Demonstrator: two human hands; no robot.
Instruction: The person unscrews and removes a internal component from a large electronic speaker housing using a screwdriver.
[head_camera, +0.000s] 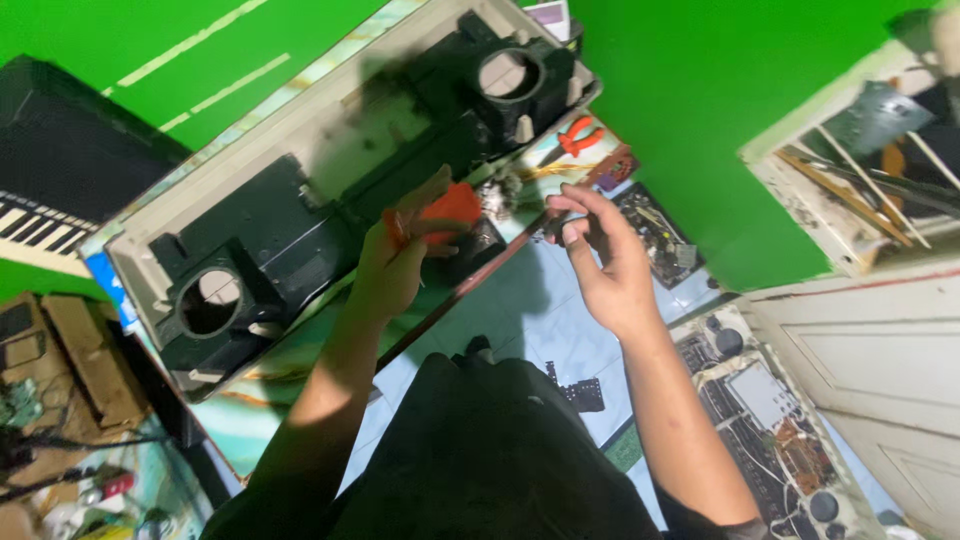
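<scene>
The left hand (395, 265) grips an orange-handled tool (448, 208), fingers closed around it, at the near edge of an opened keyboard casing (330, 130) lying on the surface. Just right, the right hand (605, 265) pinches a small dark part (553, 226), too blurred to identify.

Both bare forearms are extended upward from the lower edge of the view, toward 12 o'clock. The left hand (392, 262) is seen from its back, with the fingers curled closed in a grip and the thumb pointed toward 1 o'clock. The right hand (600, 262) is placed at 3 o'clock from it, well apart, with the wrist bent and the fingers (572, 212) pinched together toward 9 o'clock.
</scene>
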